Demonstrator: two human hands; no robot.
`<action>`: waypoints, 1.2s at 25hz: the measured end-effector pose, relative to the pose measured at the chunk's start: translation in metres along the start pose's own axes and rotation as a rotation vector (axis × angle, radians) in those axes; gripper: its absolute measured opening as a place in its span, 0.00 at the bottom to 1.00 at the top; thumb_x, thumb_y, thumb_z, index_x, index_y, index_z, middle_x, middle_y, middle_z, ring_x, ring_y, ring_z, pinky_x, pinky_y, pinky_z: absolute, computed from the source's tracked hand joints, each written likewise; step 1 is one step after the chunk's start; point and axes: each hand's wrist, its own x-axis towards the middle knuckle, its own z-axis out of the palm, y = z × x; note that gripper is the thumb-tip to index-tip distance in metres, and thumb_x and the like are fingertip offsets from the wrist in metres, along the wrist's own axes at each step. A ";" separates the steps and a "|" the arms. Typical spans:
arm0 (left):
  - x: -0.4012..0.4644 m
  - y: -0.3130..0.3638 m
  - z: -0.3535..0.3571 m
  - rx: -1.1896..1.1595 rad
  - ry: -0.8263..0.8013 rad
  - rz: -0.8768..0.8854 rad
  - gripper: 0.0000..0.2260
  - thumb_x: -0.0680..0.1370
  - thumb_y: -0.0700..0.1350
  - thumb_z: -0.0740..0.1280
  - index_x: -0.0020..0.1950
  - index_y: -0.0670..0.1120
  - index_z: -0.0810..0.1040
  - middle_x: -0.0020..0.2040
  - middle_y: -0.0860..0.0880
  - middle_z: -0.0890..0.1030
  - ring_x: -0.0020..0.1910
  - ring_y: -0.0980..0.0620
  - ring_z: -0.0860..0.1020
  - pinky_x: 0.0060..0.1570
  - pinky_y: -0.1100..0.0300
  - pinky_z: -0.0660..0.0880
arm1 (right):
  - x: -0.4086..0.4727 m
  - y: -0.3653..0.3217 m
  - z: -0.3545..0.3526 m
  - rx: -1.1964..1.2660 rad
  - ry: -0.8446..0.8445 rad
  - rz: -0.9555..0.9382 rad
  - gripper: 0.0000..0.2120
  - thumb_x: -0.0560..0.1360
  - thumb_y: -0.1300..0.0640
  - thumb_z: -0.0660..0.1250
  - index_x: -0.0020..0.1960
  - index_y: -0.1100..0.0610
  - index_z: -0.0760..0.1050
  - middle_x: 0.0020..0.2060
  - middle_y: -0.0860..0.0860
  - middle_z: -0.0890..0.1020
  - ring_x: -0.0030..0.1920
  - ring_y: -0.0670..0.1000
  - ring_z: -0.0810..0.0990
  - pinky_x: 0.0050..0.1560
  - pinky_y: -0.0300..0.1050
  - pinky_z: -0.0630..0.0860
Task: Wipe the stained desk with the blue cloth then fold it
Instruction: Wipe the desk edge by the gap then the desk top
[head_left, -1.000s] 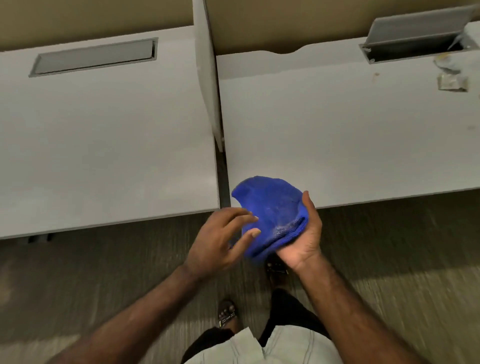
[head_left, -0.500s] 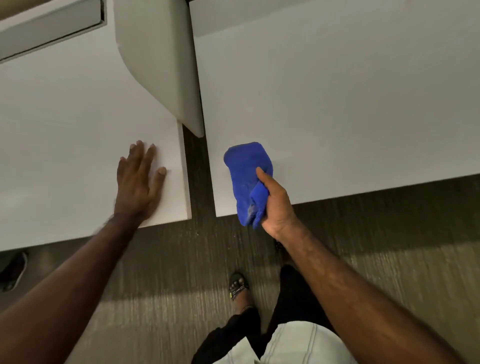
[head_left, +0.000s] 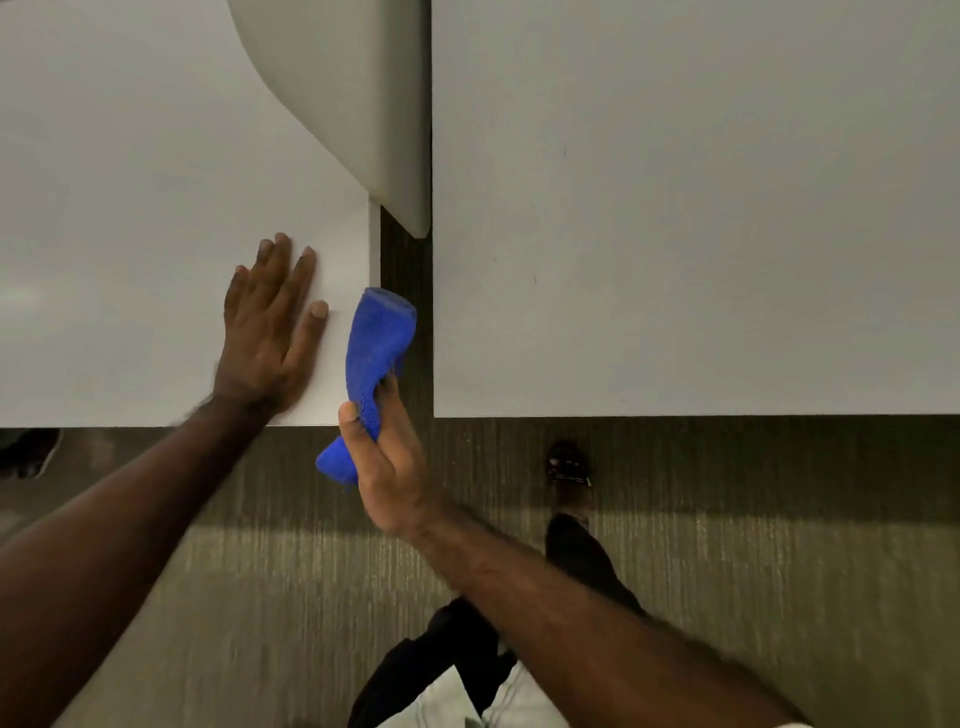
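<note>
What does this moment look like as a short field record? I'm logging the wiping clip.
left hand: flat, palm down on the left desk, near its front right corner
right hand: gripping the bunched blue cloth
cloth position: over the left desk's right edge and the gap between the desks
right desk: untouched
divider panel: between the desks

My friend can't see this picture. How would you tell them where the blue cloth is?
Find the two pale grey desktops split by a dark gap of carpet. At the near end of that gap, the right hand grips a bunched, fuzzy bright blue cloth, beside the left hand lying flat on the left desk. It is the only vividly coloured thing here.
</note>
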 end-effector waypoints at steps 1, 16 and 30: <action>0.000 0.000 0.000 -0.003 -0.004 0.000 0.26 0.88 0.53 0.53 0.86 0.48 0.59 0.86 0.44 0.56 0.86 0.45 0.52 0.82 0.38 0.51 | 0.019 -0.009 -0.004 -0.009 0.032 -0.004 0.24 0.87 0.54 0.58 0.82 0.57 0.62 0.76 0.53 0.72 0.74 0.48 0.73 0.81 0.50 0.65; 0.000 -0.001 -0.003 0.000 -0.033 -0.002 0.26 0.88 0.52 0.52 0.86 0.48 0.57 0.87 0.44 0.54 0.87 0.46 0.50 0.83 0.40 0.49 | 0.054 -0.005 -0.010 -0.122 -0.007 -0.121 0.31 0.87 0.53 0.57 0.86 0.60 0.51 0.85 0.55 0.57 0.85 0.52 0.55 0.85 0.57 0.54; -0.001 -0.004 -0.004 -0.051 -0.039 -0.018 0.27 0.88 0.58 0.49 0.86 0.50 0.58 0.87 0.45 0.54 0.87 0.48 0.49 0.84 0.46 0.45 | -0.054 0.039 0.031 -0.037 0.169 0.025 0.24 0.87 0.47 0.58 0.81 0.53 0.66 0.49 0.36 0.80 0.41 0.40 0.77 0.47 0.36 0.74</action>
